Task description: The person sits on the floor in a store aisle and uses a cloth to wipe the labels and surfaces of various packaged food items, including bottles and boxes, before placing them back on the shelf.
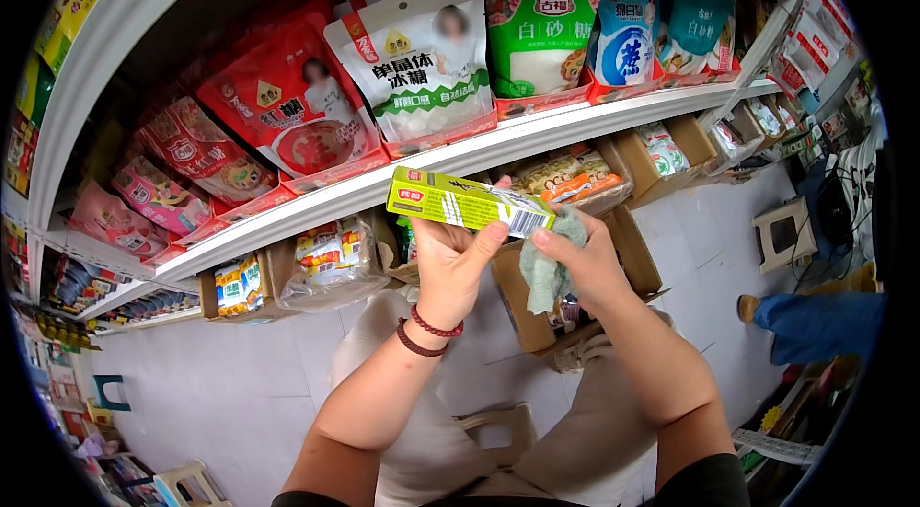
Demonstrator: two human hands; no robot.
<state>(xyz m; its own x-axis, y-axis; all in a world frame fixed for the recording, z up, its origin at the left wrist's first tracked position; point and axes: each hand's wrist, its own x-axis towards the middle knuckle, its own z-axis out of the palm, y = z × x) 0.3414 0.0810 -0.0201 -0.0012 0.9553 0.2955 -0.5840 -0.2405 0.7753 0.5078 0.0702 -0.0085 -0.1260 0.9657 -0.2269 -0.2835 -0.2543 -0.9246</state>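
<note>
In the head view, my left hand [458,259] grips a slim yellow-green carton [460,201] that bears printing and a barcode. The carton lies roughly level in front of the shelf edge. My right hand [593,255] holds a pale green cloth [550,262] that hangs down from the fingers. Cloth and right fingers are at the carton's right end, by the barcode. Behind the carton runs a white shelf [323,194] with bags of sugar, among them a white pouch [420,68] and a red pouch [295,101].
Below the shelf stand cardboard boxes of packets, one [237,288] at left. An open cardboard box [525,306] sits on the floor beneath my hands. A beige plastic stool [785,234] and another person's leg in jeans [819,324] are at right. A dark stool [109,392] stands far left.
</note>
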